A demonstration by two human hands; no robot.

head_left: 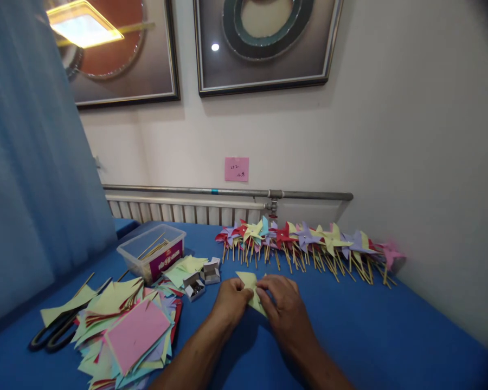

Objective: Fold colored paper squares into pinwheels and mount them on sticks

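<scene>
Head view shows us a blue table [390,325], and we place everything by the yellow-green paper piece [250,287] lying near its middle. Far to the left of that piece, black-handled scissors [52,331] rest on the cloth, partly under loose sheets. Next comes a spread pile of coloured paper squares [134,330], pink on top, well left of the piece. Behind the pile and still left of the piece stands a clear plastic tub [151,252] holding thin wooden sticks. Just left of the piece sit two small open boxes [201,279]; we cannot tell what is inside them. Our left hand [230,303] presses on the left edge of the piece, fingers curled together and pinching the paper. Our right hand [282,306] meets it from the other side, fingers bent down and closed on the right part of the same piece, so both hands touch it and nearly touch each other. Beyond the piece, toward the wall and running off to the right, a long row of finished paper pinwheels [309,241] lies on sticks.
</scene>
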